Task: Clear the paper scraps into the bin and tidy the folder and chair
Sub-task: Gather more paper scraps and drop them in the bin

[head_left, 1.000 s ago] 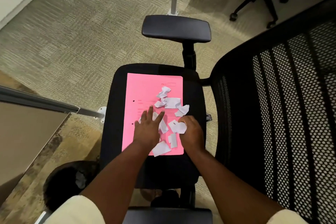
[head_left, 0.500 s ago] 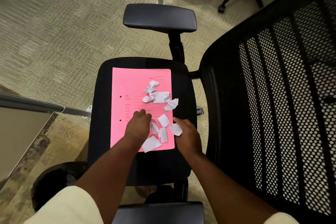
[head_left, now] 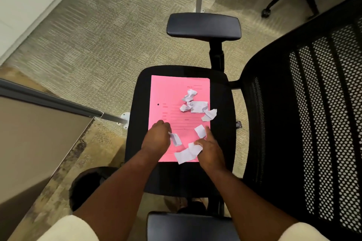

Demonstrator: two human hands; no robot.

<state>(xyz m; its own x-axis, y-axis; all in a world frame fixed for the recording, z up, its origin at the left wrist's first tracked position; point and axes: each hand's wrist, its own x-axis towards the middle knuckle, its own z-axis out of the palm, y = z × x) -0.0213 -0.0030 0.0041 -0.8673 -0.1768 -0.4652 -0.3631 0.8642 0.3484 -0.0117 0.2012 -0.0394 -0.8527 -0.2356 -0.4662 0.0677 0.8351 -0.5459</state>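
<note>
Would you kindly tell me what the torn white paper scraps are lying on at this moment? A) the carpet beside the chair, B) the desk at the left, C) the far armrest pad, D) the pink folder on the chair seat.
D: the white paper scraps lie scattered over the pink folder, which rests flat on the black chair seat, with the left hand and right hand gathering the nearer pieces.

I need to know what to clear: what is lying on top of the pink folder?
White paper scraps lie scattered on the pink folder, some crumpled. The left hand and right hand are gathering the near ones; anything beneath the hands is hidden.
</note>
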